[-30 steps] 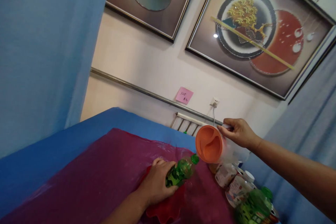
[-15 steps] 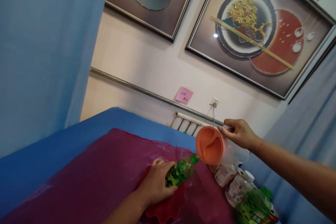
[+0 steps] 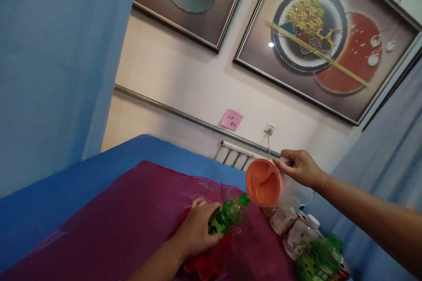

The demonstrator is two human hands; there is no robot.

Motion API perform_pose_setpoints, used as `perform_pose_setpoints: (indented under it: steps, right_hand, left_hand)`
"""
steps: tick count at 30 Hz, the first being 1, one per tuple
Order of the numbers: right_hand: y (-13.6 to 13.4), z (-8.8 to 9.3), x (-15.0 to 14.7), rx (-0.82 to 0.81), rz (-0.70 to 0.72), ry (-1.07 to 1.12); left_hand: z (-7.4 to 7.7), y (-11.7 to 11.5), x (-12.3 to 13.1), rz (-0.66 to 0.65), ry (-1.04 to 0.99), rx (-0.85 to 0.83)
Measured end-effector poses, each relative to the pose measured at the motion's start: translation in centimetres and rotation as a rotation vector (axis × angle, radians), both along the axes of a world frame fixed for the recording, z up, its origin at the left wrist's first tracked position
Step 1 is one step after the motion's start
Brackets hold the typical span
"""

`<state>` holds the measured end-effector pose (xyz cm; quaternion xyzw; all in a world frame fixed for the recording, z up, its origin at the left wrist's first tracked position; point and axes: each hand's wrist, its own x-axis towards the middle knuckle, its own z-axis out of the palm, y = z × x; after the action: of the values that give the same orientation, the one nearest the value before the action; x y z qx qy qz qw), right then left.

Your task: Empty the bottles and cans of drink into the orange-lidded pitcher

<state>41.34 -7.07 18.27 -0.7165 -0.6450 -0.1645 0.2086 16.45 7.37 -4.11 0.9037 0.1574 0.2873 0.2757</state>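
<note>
My left hand (image 3: 199, 230) is wrapped round a plastic bottle (image 3: 227, 215) with a green label and green cap. The bottle leans to the right above a red wavy-edged dish (image 3: 211, 263), partly hidden by my hand. My right hand (image 3: 301, 169) grips the handle of a pitcher with a round orange top (image 3: 263, 183) that faces me and has a curved ridge in it. The pitcher's pale translucent body (image 3: 295, 193) seems to extend behind, below my hand. Bottle cap and orange top are close in view; a gap shows between them.
A glossy purple-red sheet (image 3: 132, 219) covers part of the blue-covered table (image 3: 148, 149). Along its right side stand a white-capped bottle (image 3: 301, 237), a green bottle (image 3: 319, 259) and cans. Behind are a metal rail (image 3: 184, 115), a socket (image 3: 269, 128) and framed pictures (image 3: 310, 39). Blue curtains (image 3: 62, 61) hang at both sides.
Almost nothing differs. Both hands keep their grips, and the bottle and pitcher stay nearly in place.
</note>
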Motion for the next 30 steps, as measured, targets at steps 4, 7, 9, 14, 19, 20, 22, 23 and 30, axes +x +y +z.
perform_pose_setpoints:
  steps: [4, 7, 9, 14, 19, 20, 22, 23, 30]
  right_hand:
    - [0.02, -0.02, -0.07, 0.004, 0.002, 0.004]
    - [0.0, -0.03, -0.08, -0.002, -0.002, 0.011]
    - [-0.02, -0.02, -0.09, 0.001, -0.005, 0.003]
    - [-0.11, 0.09, -0.17, -0.002, -0.007, -0.001]
    - [-0.17, 0.15, -0.3, -0.003, -0.006, -0.01]
    - [-0.18, 0.15, -0.32, -0.005, -0.006, -0.009]
    - [-0.2, 0.15, -0.36, -0.006, -0.006, -0.008]
    - [-0.2, 0.15, -0.37, -0.007, -0.005, -0.008]
    - [-0.29, 0.17, -0.36, -0.002, -0.011, -0.024]
  left_hand:
    - [0.1, -0.1, 0.01, 0.005, -0.001, 0.005]
    - [0.06, -0.1, -0.01, 0.001, -0.011, -0.003]
    - [-0.01, -0.08, -0.04, -0.003, -0.017, -0.007]
    - [-0.16, -0.03, -0.09, -0.003, -0.01, -0.003]
    - [-0.16, -0.06, -0.07, -0.007, -0.013, 0.005]
    - [-0.15, -0.07, -0.07, -0.007, -0.015, 0.007]
    - [-0.14, -0.08, -0.05, -0.005, -0.017, 0.005]
    - [-0.13, -0.09, -0.05, -0.005, -0.015, 0.002]
    - [-0.13, -0.11, -0.06, -0.008, -0.025, 0.009]
